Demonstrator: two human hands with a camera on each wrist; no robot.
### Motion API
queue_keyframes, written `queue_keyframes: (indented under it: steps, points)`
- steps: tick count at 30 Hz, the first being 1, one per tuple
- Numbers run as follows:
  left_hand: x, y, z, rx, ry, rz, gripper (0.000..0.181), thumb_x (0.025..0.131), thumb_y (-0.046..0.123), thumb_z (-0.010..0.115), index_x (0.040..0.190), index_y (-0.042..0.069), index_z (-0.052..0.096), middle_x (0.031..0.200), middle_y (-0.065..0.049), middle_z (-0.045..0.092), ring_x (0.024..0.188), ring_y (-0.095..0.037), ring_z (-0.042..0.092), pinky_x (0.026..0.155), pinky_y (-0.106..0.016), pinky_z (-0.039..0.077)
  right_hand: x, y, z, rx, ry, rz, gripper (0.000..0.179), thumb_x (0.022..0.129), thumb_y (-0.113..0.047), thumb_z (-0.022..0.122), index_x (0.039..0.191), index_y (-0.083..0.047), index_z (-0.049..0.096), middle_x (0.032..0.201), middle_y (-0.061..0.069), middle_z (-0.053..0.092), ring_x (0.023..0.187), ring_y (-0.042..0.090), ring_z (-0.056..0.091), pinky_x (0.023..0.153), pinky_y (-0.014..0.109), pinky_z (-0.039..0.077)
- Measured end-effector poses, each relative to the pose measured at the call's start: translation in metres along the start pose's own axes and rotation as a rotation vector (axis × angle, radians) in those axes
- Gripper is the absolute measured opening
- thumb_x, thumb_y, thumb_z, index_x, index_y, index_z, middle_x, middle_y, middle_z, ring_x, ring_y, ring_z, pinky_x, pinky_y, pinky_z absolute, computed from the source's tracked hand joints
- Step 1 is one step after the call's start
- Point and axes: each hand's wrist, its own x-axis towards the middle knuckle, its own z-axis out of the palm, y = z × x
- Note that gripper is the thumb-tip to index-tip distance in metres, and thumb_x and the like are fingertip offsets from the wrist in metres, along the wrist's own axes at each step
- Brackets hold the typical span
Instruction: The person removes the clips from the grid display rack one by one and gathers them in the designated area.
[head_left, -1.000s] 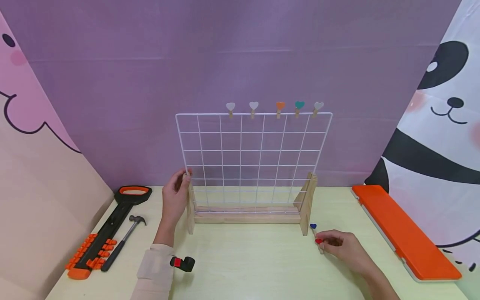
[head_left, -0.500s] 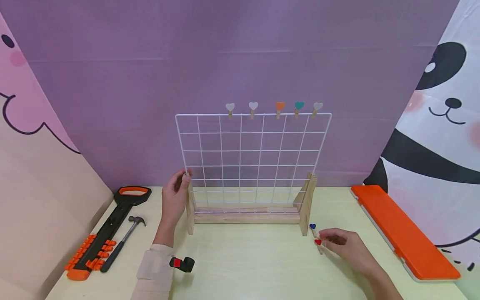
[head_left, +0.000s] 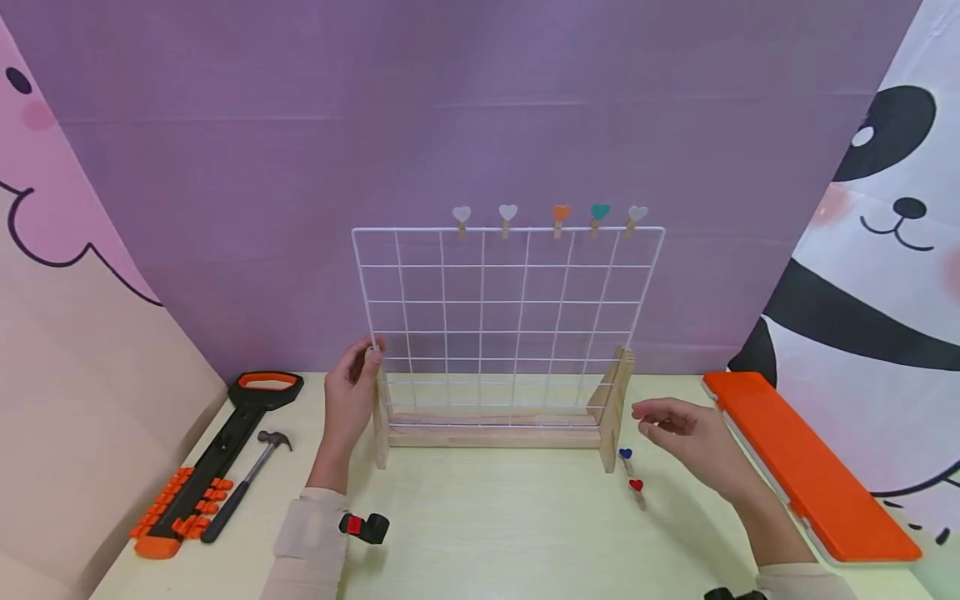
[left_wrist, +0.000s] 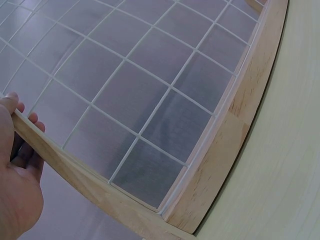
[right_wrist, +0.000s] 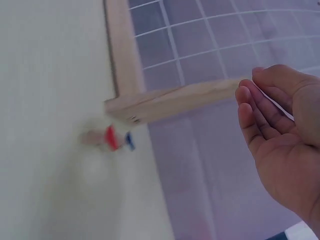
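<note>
A white wire grid stands upright in a wooden stand. My left hand grips the top of the stand's left upright, thumb in front and fingers behind, as the left wrist view also shows. Raised just right of the right upright, my right hand has loosely bent fingers with nothing between them. Below it on the table lie a clothespin with a blue heart and one with a red heart. Several heart clothespins, including an orange one and a teal one, sit along the grid's top wire.
At the left lie a claw hammer and a black tool with orange clips and an orange-lined handle. A long orange case lies at the right. Behind the table hangs a purple cloth.
My right hand has let go of the red-heart clothespin and risen up and away from it. The red and blue clothespins stay on the table. My left hand has not moved.
</note>
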Motion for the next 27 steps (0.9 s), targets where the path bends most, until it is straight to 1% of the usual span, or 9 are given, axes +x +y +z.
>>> queue_keyframes:
  steps: [4, 7, 8, 11, 15, 19, 23, 27]
  points:
    - [0.001, -0.001, 0.0, -0.01, 0.001, -0.002, 0.038, 0.105, 0.02, 0.061, 0.137, 0.0, 0.062, 0.136, -0.02, 0.067, 0.114, 0.002, 0.062, 0.099, -0.006, 0.048, 0.02, -0.023, -0.005, 0.011, 0.001, -0.079, 0.027, 0.099, -0.018, 0.07, 0.124, -0.008, 0.072, 0.114, 0.003, 0.076, 0.095, 0.0, 0.069, 0.081, 0.016, 0.058]
    - [0.0, -0.002, -0.001, 0.0, -0.002, -0.015, 0.037, 0.105, 0.02, 0.061, 0.138, 0.001, 0.062, 0.137, -0.02, 0.067, 0.113, 0.003, 0.061, 0.099, -0.006, 0.047, 0.033, -0.043, -0.007, 0.048, 0.005, -0.124, 0.027, 0.099, -0.016, 0.07, 0.124, -0.006, 0.071, 0.114, -0.003, 0.076, 0.098, 0.0, 0.07, 0.084, 0.014, 0.057]
    - [0.0, -0.002, -0.001, 0.004, -0.001, -0.016, 0.037, 0.105, 0.02, 0.061, 0.138, 0.001, 0.062, 0.137, -0.019, 0.067, 0.114, 0.003, 0.061, 0.099, -0.005, 0.047, 0.037, -0.049, -0.007, 0.063, 0.004, -0.134, 0.027, 0.1, -0.016, 0.07, 0.125, -0.006, 0.071, 0.113, -0.007, 0.076, 0.1, 0.001, 0.071, 0.085, 0.013, 0.057]
    - [0.0, -0.001, -0.001, 0.001, -0.001, -0.009, 0.037, 0.105, 0.02, 0.06, 0.138, 0.001, 0.062, 0.137, -0.021, 0.066, 0.114, 0.003, 0.061, 0.1, -0.005, 0.047, 0.047, -0.068, -0.009, 0.106, 0.004, -0.146, 0.027, 0.1, -0.018, 0.069, 0.124, -0.007, 0.071, 0.11, -0.015, 0.074, 0.102, 0.003, 0.071, 0.087, 0.012, 0.056]
    - [0.001, 0.0, 0.0, -0.025, -0.012, 0.008, 0.037, 0.105, 0.018, 0.061, 0.137, 0.001, 0.062, 0.136, -0.022, 0.066, 0.116, 0.003, 0.061, 0.101, -0.007, 0.047, 0.056, -0.09, -0.008, 0.134, -0.005, -0.151, 0.026, 0.1, -0.021, 0.07, 0.122, -0.008, 0.072, 0.109, -0.014, 0.074, 0.101, 0.003, 0.072, 0.088, 0.013, 0.056]
    - [0.002, 0.0, 0.001, -0.045, -0.017, 0.02, 0.036, 0.105, 0.017, 0.061, 0.136, 0.0, 0.062, 0.136, -0.022, 0.067, 0.116, 0.003, 0.062, 0.102, -0.008, 0.047, 0.064, -0.107, -0.008, 0.141, -0.021, -0.17, 0.025, 0.1, -0.02, 0.07, 0.122, -0.008, 0.072, 0.11, -0.013, 0.075, 0.101, 0.003, 0.072, 0.089, 0.013, 0.057]
    - [0.002, 0.0, 0.001, -0.034, -0.01, 0.013, 0.035, 0.105, 0.019, 0.06, 0.136, 0.001, 0.063, 0.137, -0.019, 0.067, 0.115, 0.004, 0.062, 0.102, -0.007, 0.047, 0.073, -0.124, -0.009, 0.156, -0.028, -0.203, 0.026, 0.1, -0.018, 0.07, 0.122, -0.006, 0.072, 0.109, -0.014, 0.075, 0.1, 0.002, 0.072, 0.089, 0.014, 0.057]
    - [0.001, 0.0, -0.001, -0.024, -0.009, 0.014, 0.036, 0.105, 0.02, 0.06, 0.136, 0.002, 0.063, 0.137, -0.018, 0.067, 0.116, 0.004, 0.062, 0.102, -0.007, 0.047, 0.082, -0.143, -0.011, 0.188, -0.017, -0.22, 0.025, 0.099, -0.015, 0.071, 0.121, -0.003, 0.072, 0.107, -0.016, 0.076, 0.099, 0.004, 0.073, 0.088, 0.016, 0.058]
